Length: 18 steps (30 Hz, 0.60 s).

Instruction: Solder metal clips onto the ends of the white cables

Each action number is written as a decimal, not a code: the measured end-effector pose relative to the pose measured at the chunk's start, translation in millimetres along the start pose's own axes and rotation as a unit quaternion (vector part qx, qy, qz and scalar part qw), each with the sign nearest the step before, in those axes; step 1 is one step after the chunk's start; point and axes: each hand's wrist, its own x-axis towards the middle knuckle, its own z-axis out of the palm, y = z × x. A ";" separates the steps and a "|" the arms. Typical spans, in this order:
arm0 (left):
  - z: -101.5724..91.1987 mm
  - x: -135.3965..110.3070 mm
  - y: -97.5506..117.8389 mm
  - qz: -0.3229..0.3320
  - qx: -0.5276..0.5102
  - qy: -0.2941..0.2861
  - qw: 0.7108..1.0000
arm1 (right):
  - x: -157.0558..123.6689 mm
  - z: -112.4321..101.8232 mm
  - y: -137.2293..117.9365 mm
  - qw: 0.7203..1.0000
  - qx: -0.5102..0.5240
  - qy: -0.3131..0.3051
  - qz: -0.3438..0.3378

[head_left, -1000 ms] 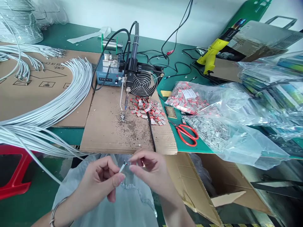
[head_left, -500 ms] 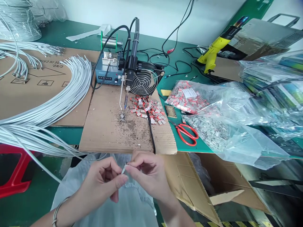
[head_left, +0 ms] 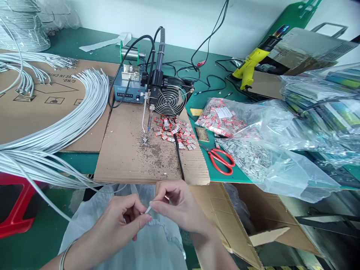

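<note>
Between my two hands is the end of a white cable, held just in front of the table edge. My left hand is closed round it, thumb and forefinger pinching it near the end. With thumb and forefinger together, my right hand pinches the cable's very tip, which its fingers hide. Beyond the hands, a soldering iron hangs in a stand with its tip pointing down over a cardboard sheet. A pile of small metal connectors with red parts lies beside that tip.
A thick bundle of white cables curves over the left side. Red-handled scissors, bags of connectors and a yellow heat gun lie on the right. A fan stands behind the pile. Below the edge is an open carton.
My right fingers have closed over the cable tip, where a dark end showed before. Both hands have shifted only slightly, and the camera view has tilted a little.
</note>
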 end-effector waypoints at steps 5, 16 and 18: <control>0.9 -1.5 1.9 -0.034 -0.111 0.036 0.993 | 4.1 -14.6 -3.1 0.986 0.098 0.124 -0.047; 0.1 0.0 -4.3 -0.005 -0.109 0.040 0.993 | -5.7 13.2 -0.6 0.995 -0.094 0.031 -0.017; 0.5 -1.6 -4.8 -0.002 -0.111 0.041 0.993 | -6.2 14.9 2.4 0.995 -0.086 0.033 -0.034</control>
